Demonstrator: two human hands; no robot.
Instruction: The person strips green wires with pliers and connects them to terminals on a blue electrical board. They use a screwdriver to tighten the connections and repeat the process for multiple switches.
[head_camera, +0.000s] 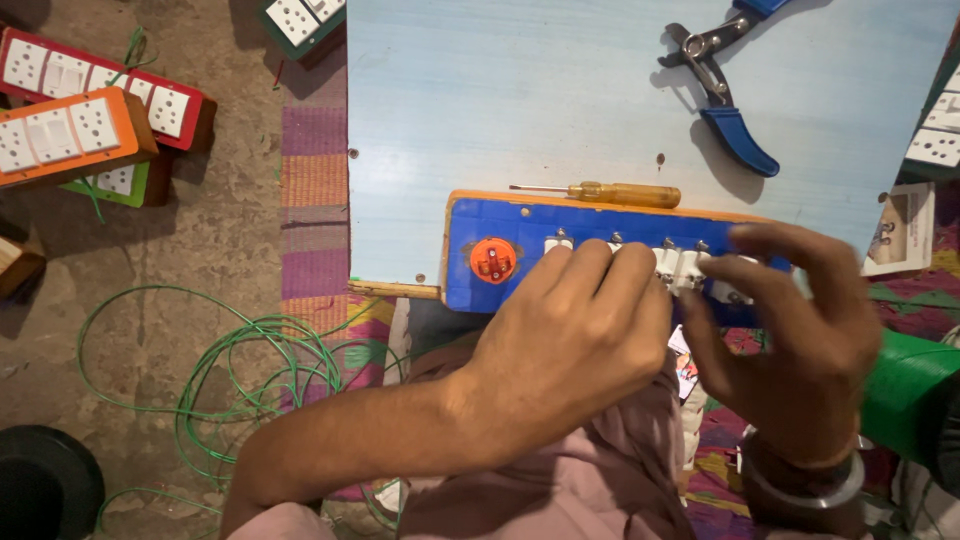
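Blue switch plate (520, 255), the only blue one, lies on a wooden box at the near edge of the pale blue board (500, 100), with one orange round fitting (493, 259) at its left end and white switch modules (672, 262) in a row. Left of the board, on bare floor, sit four finished boards: one red (100, 85), one orange (65, 133), two green-edged. A coil of green wire (240, 370) lies nearer. The left hand (570, 330) is curled, knuckles on the plate. One yellow-handled screwdriver (600, 192) touches the box's far edge. The right hand (790, 320) pinches the white modules with bent fingers. One pair of blue-handled pliers (720, 90) lies well apart on open board.
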